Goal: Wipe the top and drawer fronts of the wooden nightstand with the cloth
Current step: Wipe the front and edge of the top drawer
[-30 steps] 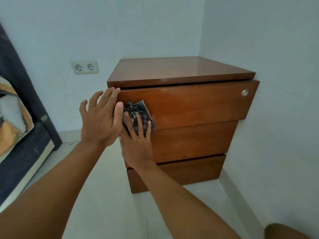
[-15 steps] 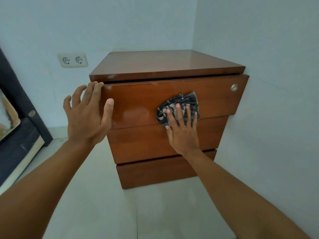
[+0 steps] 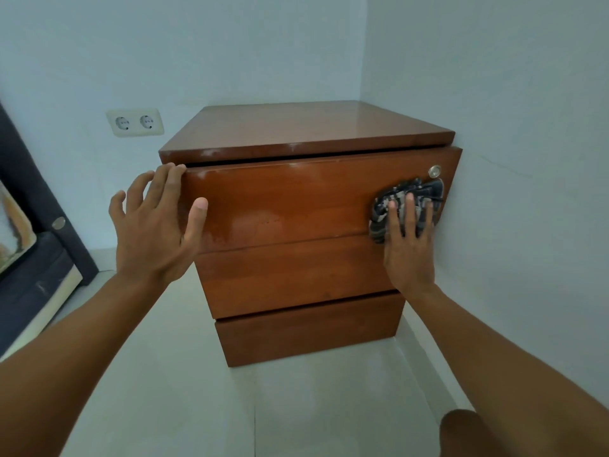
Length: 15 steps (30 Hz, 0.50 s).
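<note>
- Presses the dark checked cloth (image 3: pixel 407 197) flat against the top drawer front (image 3: pixel 286 206) with the right hand (image 3: pixel 408 249), fingers straight, right of frame centre
- Braces the drawer's left edge with the left hand (image 3: pixel 155 229), fingers spread and relaxed, fingertips at the upper corner, thumb on the front, grasping nothing
- Places the bunched cloth just below the round metal lock (image 3: pixel 435 171), at the drawer's right end
- Sets the wooden nightstand (image 3: pixel 296 127) mid-frame, in the wall corner
- Shows a double wall socket (image 3: pixel 135 122) upper left, a knee (image 3: pixel 461 433) lower right
</note>
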### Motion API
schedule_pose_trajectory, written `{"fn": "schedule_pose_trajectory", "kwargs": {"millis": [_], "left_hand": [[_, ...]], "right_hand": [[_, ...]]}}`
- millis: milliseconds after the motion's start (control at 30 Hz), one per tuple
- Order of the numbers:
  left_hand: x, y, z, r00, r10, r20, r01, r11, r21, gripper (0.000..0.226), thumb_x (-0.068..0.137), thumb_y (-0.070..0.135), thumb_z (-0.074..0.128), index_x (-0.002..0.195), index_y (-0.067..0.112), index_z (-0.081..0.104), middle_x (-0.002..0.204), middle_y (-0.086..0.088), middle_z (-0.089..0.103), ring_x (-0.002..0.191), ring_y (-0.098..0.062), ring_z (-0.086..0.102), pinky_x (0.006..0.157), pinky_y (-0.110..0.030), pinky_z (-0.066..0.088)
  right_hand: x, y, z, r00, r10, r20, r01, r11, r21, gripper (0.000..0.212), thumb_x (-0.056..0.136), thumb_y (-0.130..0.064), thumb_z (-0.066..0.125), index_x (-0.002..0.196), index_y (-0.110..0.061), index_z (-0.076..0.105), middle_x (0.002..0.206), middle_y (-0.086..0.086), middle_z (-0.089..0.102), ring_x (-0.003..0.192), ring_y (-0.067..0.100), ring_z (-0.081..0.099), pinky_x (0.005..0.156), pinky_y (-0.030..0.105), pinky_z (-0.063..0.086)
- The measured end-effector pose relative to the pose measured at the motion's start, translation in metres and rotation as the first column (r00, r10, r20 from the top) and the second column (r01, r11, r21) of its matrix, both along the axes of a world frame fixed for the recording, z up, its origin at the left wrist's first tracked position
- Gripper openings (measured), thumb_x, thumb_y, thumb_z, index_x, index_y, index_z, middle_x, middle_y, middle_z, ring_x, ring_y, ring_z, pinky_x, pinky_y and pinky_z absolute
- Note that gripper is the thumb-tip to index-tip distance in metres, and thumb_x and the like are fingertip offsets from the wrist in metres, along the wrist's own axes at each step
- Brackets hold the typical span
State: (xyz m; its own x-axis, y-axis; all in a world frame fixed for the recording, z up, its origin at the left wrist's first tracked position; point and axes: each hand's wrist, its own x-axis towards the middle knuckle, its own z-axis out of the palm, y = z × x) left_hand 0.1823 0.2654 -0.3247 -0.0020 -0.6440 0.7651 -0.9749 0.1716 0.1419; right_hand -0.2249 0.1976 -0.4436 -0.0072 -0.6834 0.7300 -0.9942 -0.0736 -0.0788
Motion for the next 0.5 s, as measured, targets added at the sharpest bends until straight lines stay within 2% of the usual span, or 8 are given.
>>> {"fn": "schedule_pose_trajectory", "kwargs": {"millis": [133,200,267,333,400,500], "left_hand": [[0.0,-0.001,-0.001,1.0,-0.003,-0.006,0.003,1.0,0.003,0.07,0.103,0.06,0.023,0.156,0.017,0.036,0.16,-0.011,0.043,0.148,-0.033,0.033,0.118,-0.062,0.024],[0.001,-0.001,0.0,1.0,0.0,-0.004,0.0,1.0,0.007,0.07,0.103,0.06,0.024,0.156,0.017,0.036,0.159,-0.011,0.043,0.148,-0.033,0.034,0.118,-0.062,0.025],[0.001,0.0,0.0,1.0,0.002,-0.003,-0.002,1.0,0.011,0.07,0.102,0.06,0.024,0.156,0.017,0.036,0.159,-0.01,0.043,0.148,-0.033,0.033,0.117,-0.063,0.025],[0.001,0.0,0.0,1.0,0.005,0.0,-0.005,1.0,0.018,0.07,0.102,0.06,0.024,0.156,0.017,0.036,0.16,-0.01,0.043,0.149,-0.033,0.032,0.117,-0.063,0.025],[0.001,0.001,0.001,1.0,0.011,-0.003,-0.011,1.0,0.029,0.071,0.102,0.061,0.024,0.157,0.018,0.036,0.16,-0.01,0.042,0.149,-0.032,0.032,0.117,-0.064,0.023],[0.001,0.002,0.001,1.0,0.017,-0.007,-0.017,0.999,0.038,0.072,0.101,0.062,0.025,0.157,0.018,0.036,0.161,-0.011,0.042,0.15,-0.033,0.032,0.117,-0.064,0.023]], "right_hand": [[-0.012,0.006,0.008,0.995,-0.064,0.072,0.063,0.998,0.025,0.099,0.09,0.0,0.055,0.162,-0.02,-0.011,0.169,0.016,-0.011,0.153,0.048,0.012,0.119,0.061,0.025],[-0.014,0.01,0.011,0.99,-0.095,0.1,0.092,0.995,0.035,0.103,0.085,0.007,0.055,0.162,-0.021,-0.008,0.17,0.013,-0.011,0.142,0.049,0.03,0.113,0.054,0.035],[-0.014,0.013,0.014,0.979,-0.12,0.165,0.116,0.993,0.03,0.107,0.082,0.011,0.058,0.163,-0.023,-0.003,0.171,0.009,-0.007,0.128,0.047,0.039,0.102,0.049,0.041],[-0.014,0.017,0.019,0.963,-0.12,0.24,0.116,0.993,0.032,0.106,0.083,0.01,0.06,0.163,-0.026,0.002,0.171,0.005,-0.002,0.121,0.047,0.04,0.097,0.049,0.047],[-0.015,0.021,0.026,0.949,-0.09,0.302,0.085,0.996,0.031,0.1,0.087,0.007,0.062,0.163,-0.028,0.006,0.171,0.003,0.004,0.124,0.048,0.04,0.098,0.052,0.051],[-0.006,0.025,0.044,0.876,-0.04,0.48,0.017,0.999,0.051,0.089,0.092,-0.006,0.062,0.163,-0.027,0.012,0.17,0.005,0.012,0.144,0.046,0.027,0.115,0.057,0.036]]}}
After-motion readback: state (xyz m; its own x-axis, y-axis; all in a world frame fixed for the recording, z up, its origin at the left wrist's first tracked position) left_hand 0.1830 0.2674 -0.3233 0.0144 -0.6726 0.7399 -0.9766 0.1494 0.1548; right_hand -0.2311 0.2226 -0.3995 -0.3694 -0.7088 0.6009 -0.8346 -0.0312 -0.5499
